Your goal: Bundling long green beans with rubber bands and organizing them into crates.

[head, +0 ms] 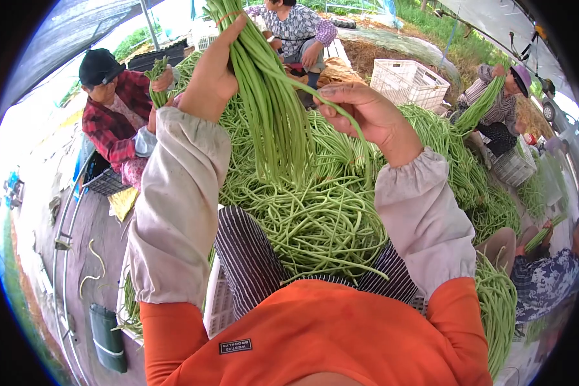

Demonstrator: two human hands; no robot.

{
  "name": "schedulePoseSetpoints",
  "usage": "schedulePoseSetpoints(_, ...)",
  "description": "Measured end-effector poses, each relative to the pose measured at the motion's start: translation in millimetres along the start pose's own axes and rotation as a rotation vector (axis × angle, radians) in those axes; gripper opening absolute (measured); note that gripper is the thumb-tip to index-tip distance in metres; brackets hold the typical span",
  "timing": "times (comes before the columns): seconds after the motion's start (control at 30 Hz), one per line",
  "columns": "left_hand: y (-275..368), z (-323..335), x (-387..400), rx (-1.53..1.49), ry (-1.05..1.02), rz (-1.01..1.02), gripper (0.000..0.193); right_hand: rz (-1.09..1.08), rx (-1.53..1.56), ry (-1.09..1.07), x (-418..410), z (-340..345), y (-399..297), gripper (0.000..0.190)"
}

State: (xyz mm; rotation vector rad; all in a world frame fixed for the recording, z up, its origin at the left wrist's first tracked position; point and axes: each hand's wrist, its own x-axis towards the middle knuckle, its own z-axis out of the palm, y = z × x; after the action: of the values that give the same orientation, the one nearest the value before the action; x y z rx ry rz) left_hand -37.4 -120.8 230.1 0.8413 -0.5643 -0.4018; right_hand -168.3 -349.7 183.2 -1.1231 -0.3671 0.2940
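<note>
My left hand [217, 72] grips a thick bundle of yardlong beans [275, 111] near its top end, with the long pods hanging down. A thin red band [227, 18] circles the bundle just above my fingers. To the right, my right hand [362, 113] pinches one yardlong bean [337, 107] between thumb and fingers. That bean angles away from the bundle, and its free end droops below my hand. Beneath both hands, a tangled heap of loose yardlong beans [318, 227] covers my lap and spreads forward.
One person in a plaid shirt [108, 135] holds beans at the left; others sit ahead [294, 34] and at right [487, 106]. A white plastic crate [407, 84] stands behind the heap. Metal pipes [60, 270] and a dark green roll [107, 337] lie on the left floor.
</note>
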Motion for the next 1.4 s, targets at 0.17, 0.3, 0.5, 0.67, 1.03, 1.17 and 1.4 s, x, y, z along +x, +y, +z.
schedulePoseSetpoints(0.17, -18, -6, 0, -0.085, -0.006, -0.07, 0.037, 0.089, -0.092, 0.023, -2, 4, 7, 0.022)
schedulePoseSetpoints(0.3, -25, 2, -2, -0.099, 0.014, -0.144, 0.035, 0.069, -0.296, 0.087, -3, 32, 8, 0.022)
schedulePoseSetpoints(0.5, -25, 3, -3, -0.046, 0.057, -0.093, 0.034, -0.246, -1.102, 0.34, -39, 50, 67, 0.023)
schedulePoseSetpoints(0.67, -61, 13, -14, 0.025, 0.143, -0.095, 0.028, -0.219, -1.184, 0.486, -73, 41, 105, 0.025)
schedulePoseSetpoints(1.03, -102, 32, -29, 0.147, 0.182, -0.014, 0.018, -0.047, -0.369, 0.444, -51, 41, 96, 0.021)
schedulePoseSetpoints(1.17, -104, 23, -26, 0.259, 0.262, 0.069, 0.017, -0.071, -0.49, 0.55, -32, 34, 98, 0.025)
schedulePoseSetpoints(1.4, -106, -4, -25, 0.202, 0.453, 0.043, 0.023, -0.039, -1.099, 0.687, -116, 8, 262, 0.023)
